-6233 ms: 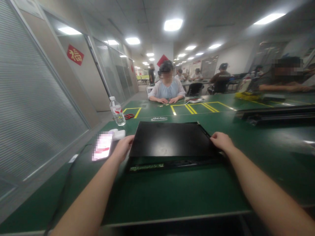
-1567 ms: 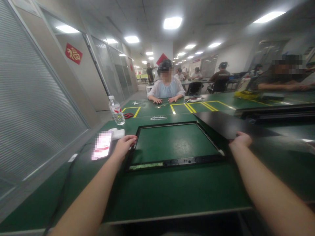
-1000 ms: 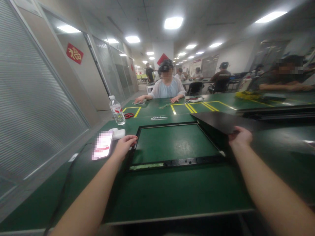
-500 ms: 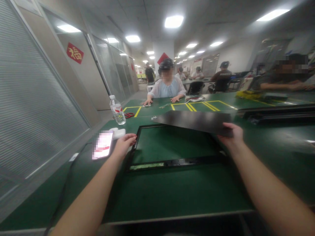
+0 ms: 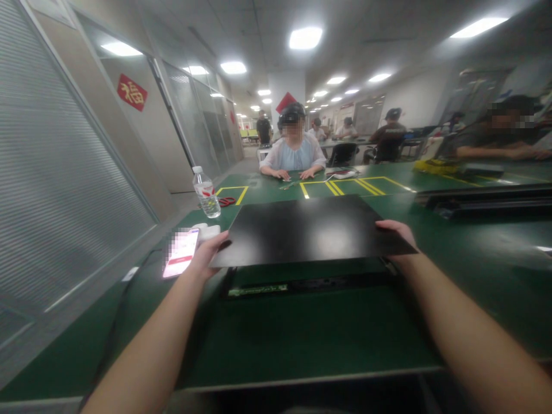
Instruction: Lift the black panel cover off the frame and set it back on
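Green work table (image 5: 302, 339) in a long open workroom, with a person (image 5: 294, 152) seated across from me. Far left on the mat is a lit phone (image 5: 180, 260), with a water bottle (image 5: 206, 195) and red scissors (image 5: 226, 202) behind it.

My left hand (image 5: 206, 257) is just beside the phone. Its fingers are curled around the near left corner of the black panel (image 5: 310, 230), gripping it.

The panel hangs flat over the black frame (image 5: 302, 283), which lies on the table. The panel is clear of the frame at the near edge, where the frame's front bar shows below it. I can't tell whether the far edge touches.

My right hand (image 5: 399, 238) grasps the panel's right edge, fingers on top and the rest hidden underneath. Long black parts (image 5: 487, 201) lie well apart at far right.

Step, as I judge it: the panel is held over the frame and not seated. The next move calls for squaring the panel's corners to the frame, keeping it level and keeping both grips even.
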{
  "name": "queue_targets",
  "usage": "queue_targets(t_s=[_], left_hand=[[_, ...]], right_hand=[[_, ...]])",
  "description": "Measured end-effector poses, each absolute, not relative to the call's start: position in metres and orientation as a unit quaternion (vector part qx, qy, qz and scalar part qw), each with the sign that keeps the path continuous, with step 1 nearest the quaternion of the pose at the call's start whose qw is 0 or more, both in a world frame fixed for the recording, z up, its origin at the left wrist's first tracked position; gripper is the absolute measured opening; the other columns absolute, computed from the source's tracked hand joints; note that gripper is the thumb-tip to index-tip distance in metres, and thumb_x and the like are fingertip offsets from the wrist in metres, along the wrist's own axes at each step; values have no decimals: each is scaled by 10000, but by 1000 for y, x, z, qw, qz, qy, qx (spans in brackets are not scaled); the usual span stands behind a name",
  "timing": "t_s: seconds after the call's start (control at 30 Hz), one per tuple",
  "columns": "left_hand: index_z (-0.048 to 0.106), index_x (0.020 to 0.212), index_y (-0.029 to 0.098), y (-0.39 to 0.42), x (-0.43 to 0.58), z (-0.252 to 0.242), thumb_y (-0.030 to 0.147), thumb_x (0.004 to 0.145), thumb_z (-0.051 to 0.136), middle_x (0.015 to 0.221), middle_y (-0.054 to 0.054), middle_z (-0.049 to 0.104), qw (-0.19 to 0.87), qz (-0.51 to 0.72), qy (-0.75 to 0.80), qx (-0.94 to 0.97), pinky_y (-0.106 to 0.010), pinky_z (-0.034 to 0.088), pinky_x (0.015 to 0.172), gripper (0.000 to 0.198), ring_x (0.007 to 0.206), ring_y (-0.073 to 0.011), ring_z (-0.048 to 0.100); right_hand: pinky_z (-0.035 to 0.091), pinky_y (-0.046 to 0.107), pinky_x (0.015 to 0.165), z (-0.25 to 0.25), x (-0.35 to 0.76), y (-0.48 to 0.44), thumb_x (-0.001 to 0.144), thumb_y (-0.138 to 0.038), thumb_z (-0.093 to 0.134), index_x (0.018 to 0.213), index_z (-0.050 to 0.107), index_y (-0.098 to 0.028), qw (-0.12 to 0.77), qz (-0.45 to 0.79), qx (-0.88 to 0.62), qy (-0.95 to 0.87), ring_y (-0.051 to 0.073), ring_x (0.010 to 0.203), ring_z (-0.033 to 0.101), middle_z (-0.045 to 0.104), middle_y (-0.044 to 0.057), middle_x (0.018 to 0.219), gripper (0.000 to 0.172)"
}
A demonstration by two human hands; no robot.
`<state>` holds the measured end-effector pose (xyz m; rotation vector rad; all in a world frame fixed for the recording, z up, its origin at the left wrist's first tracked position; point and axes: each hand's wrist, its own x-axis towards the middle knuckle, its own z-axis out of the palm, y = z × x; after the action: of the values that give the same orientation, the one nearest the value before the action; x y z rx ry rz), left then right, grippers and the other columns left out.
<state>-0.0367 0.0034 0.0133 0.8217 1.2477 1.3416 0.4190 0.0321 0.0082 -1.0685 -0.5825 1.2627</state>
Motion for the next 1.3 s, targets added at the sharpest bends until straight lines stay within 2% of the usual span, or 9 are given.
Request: queue_targets(t_s=[0.1,0.27,0.37,0.53,0.7,1.0,1.13,1.3], left_hand=[[737,896,202,4,-38,15,249,602,759,788,-73,744,516,563,539,355,-331,556,574,298,737,-269,724],[743,951,180,5,-43,18,236,610,720,803,-71,759,502,597,502,374,-362,590,614,346,753,-287,738],[750,946,179,4,-44,21,233,600,719,802,-65,768,493,614,490,375,-379,604,633,352,773,-303,743],[766,1001,164,3,-44,26,252,582,720,864,-71,790,464,621,497,389,-362,605,630,431,787,-299,745],[757,938,170,5,-41,20,257,559,739,804,-62,776,449,622,513,385,-335,585,601,389,726,-270,730],[769,900,161,7,-38,12,193,535,788,745,-41,763,451,638,507,364,-299,567,599,367,649,-222,709],[766,907,150,6,-35,11,170,534,795,697,-30,750,460,639,502,359,-278,559,580,375,597,-200,695],[757,930,152,7,-31,7,147,550,804,684,-32,751,484,628,505,341,-272,554,557,383,590,-200,701]], right_hand=[[584,353,557,7,415,30,690,-141,640,916,691,-166,571,603,-494,-256,239,594,687,712,62,676,233],[537,338,488,8,414,30,693,-154,618,912,698,-158,470,662,-515,-275,233,528,653,706,74,660,232],[533,295,494,7,420,35,711,-154,587,941,707,-149,487,659,-493,-293,198,519,640,704,70,660,260],[528,250,481,7,425,40,746,-141,568,1064,678,-108,528,619,-497,-301,191,583,675,746,146,808,339],[507,235,432,5,424,41,810,-181,587,1105,647,-146,520,567,-565,-298,189,529,655,738,136,767,304],[482,248,485,-6,429,45,811,-257,592,1141,643,-182,515,535,-590,-316,196,601,663,753,115,803,342],[397,230,452,-8,433,49,820,-288,576,1157,620,-192,491,519,-611,-342,158,544,551,764,107,830,353],[293,211,414,-10,436,51,829,-282,549,1163,587,-173,486,495,-631,-347,138,488,435,747,122,771,353]])
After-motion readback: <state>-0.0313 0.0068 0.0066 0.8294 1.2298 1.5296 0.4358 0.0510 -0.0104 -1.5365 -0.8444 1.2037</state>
